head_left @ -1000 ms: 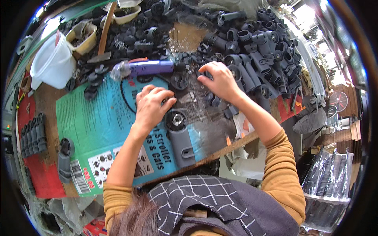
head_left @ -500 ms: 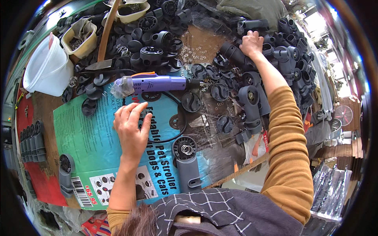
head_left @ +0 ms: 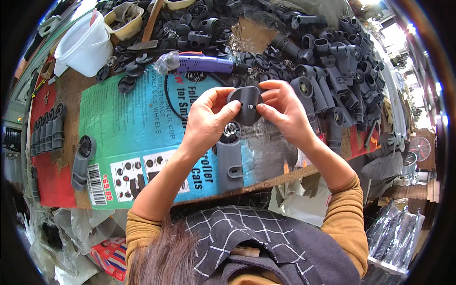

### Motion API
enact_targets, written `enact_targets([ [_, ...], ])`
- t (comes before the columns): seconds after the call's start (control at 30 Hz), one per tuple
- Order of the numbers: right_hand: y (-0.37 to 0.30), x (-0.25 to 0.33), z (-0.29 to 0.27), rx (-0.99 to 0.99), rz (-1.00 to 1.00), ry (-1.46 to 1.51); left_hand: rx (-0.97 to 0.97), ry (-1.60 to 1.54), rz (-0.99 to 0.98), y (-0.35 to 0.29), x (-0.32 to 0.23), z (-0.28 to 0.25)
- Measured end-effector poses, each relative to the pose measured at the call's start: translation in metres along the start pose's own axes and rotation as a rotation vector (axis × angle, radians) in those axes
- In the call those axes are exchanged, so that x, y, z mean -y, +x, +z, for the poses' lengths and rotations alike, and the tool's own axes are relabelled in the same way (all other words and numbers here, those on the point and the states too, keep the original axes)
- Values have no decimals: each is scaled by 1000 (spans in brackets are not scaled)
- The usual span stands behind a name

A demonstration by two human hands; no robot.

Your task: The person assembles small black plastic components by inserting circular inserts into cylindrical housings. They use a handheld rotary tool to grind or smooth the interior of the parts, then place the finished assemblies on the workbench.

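A dark grey curved plastic part (head_left: 248,108) with small holes is held up between my two hands. My left hand (head_left: 205,118) pinches its left side with thumb and fingers, while my right hand (head_left: 288,116) grips the right edge. Just below them, a grey plastic joint piece (head_left: 230,164) with a round head lies on the printed cardboard sheet (head_left: 118,128). A coil spring (head_left: 231,128) sits in that head, partly hidden by my hands. Beyond my hands lies a purple power screwdriver (head_left: 204,64), pointing right.
Grey tubular plastic parts (head_left: 339,80) are heaped at the right. Dark round caps (head_left: 199,38) and small washers (head_left: 247,35) spread across the back. A white bucket (head_left: 85,47) and a cream tub (head_left: 124,21) stand back left. Several grey pieces (head_left: 49,130) line the left side.
My right hand has come back from the heap at the far right to the middle. Both hands now hold the curved plastic part over the joint piece. The view has shifted.
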State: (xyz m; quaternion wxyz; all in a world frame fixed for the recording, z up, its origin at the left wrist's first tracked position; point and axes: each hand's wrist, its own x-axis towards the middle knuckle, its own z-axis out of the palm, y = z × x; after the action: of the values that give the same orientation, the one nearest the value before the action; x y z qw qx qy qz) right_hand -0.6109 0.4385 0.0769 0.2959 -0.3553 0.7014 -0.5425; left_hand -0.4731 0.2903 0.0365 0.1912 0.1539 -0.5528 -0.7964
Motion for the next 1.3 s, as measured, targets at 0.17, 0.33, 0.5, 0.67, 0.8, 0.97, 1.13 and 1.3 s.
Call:
enact_targets([
  [0.17, -34, 9, 31, -199, -418, -597, -170, -114, -19, -23, 5, 18],
  [0.33, -45, -30, 10, -225, -246, -203, -19, 332, -6, -35, 9, -7],
  [0.5, -53, -63, 0, -106, 61, -567, 69, 1159, 101, -48, 32, -31],
  [0.67, -41, -40, 7, -94, -173, -187, 23, 1153, 62, -50, 42, -28],
  [0.8, -28, -19, 23, 81, -308, -418, 38, 1117, 36, -51, 39, -28],
  [0.97, -15, -17, 37, 163, -392, -630, 27, 1084, 25, -54, 43, -29],
  [1.13, -13, -23, 36, 237, -369, -685, 13, 1035, 70, -49, 45, -33],
  [1.3, -10, -19, 32, 263, -350, -670, 106, 992, 0, -48, 38, -43],
])
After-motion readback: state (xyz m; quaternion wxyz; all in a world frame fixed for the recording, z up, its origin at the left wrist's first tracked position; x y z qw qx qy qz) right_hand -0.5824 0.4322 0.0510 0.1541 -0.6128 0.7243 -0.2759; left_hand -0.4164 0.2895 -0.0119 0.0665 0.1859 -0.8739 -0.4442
